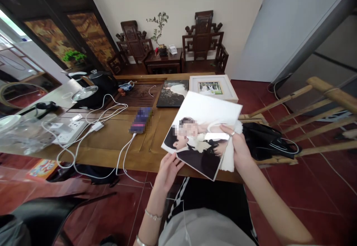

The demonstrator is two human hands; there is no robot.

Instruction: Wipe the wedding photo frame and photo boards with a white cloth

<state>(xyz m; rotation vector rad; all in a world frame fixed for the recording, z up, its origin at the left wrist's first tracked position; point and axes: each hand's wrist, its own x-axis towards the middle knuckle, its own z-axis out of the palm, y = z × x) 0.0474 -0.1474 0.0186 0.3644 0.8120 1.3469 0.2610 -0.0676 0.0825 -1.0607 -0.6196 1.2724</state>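
A white-edged wedding photo panel (206,108) is held tilted above the near edge of the table. My left hand (169,168) grips its lower left edge, with the fingers partly hidden beneath it. On the other side, my right hand (238,145) is closed around a white cloth (230,158) at the panel's right edge, its thumb over the panel's face. Part of the cloth is hidden behind the panel. Just beyond lie a dark photo panel (174,93) and a white framed picture (231,90), partly covered by the held panel.
A phone (141,119) with a white cable lies left on the wooden table (156,142). Further left are a power strip (71,131), tangled cables, a glass-lidded pot (85,95) and a kettle (102,82). At right, a black bag (259,140) rests on a wooden chair (320,93).
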